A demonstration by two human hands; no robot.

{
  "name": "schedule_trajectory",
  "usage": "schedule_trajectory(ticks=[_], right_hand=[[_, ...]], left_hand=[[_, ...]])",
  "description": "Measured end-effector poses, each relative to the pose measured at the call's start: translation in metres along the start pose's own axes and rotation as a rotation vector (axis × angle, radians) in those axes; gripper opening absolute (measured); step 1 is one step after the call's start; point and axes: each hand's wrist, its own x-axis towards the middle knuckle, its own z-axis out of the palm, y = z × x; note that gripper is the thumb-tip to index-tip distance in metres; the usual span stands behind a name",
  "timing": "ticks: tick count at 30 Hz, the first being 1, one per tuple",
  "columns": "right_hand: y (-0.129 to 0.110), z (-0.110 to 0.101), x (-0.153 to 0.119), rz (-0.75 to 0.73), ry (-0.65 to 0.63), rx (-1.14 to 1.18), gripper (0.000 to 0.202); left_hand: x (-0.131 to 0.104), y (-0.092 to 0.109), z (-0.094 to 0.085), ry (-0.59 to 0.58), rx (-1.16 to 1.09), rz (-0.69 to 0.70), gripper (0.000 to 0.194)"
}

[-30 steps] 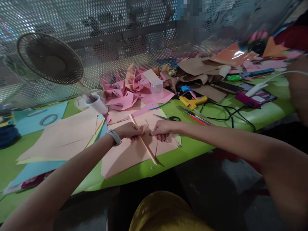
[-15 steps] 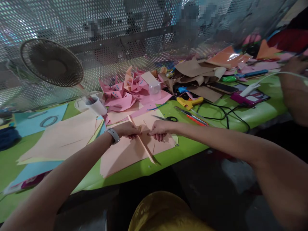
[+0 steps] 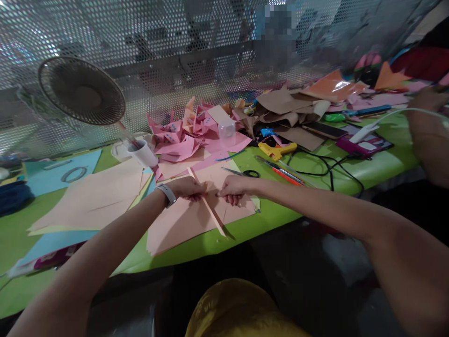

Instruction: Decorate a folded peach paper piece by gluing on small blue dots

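A long narrow peach paper strip [image 3: 214, 216] slants over a stack of peach paper sheets [image 3: 175, 229]. My left hand [image 3: 188, 188], with a pale watch strap at its wrist, is closed in a pinch on the strip near its middle. Just to the right, my right hand [image 3: 235, 188] has its fingers curled and thumb and forefinger pressed together above the sheets. What lies between those fingertips is too small to make out. The dark-handled scissors [image 3: 249, 173] lie right behind my right hand.
A yellow glue gun [image 3: 277, 150], cutter knives [image 3: 285, 174] and a black cable sit to the right. Pink paper pieces [image 3: 182, 147] pile up behind. On the left are more peach sheets [image 3: 94, 192], a white cup [image 3: 143, 153] and a fan [image 3: 82, 91]. Another person's arm [image 3: 430, 131] is at far right.
The view has shifted slightly, so things on the left appear a little further right. Both hands keep nearly the same place and grip over the sheets.
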Motion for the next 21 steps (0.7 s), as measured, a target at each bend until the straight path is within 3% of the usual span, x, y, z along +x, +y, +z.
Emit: schedule_trajectory(ticks=[18, 21], right_hand=[[0.001, 0.002, 0.001, -0.010, -0.004, 0.025, 0.039], [0.005, 0.004, -0.001, -0.060, 0.045, 0.015, 0.039]], left_hand=[[-0.007, -0.001, -0.001, -0.112, -0.066, 0.026, 0.027], [-0.016, -0.004, -0.005, -0.031, -0.125, 0.075, 0.038]])
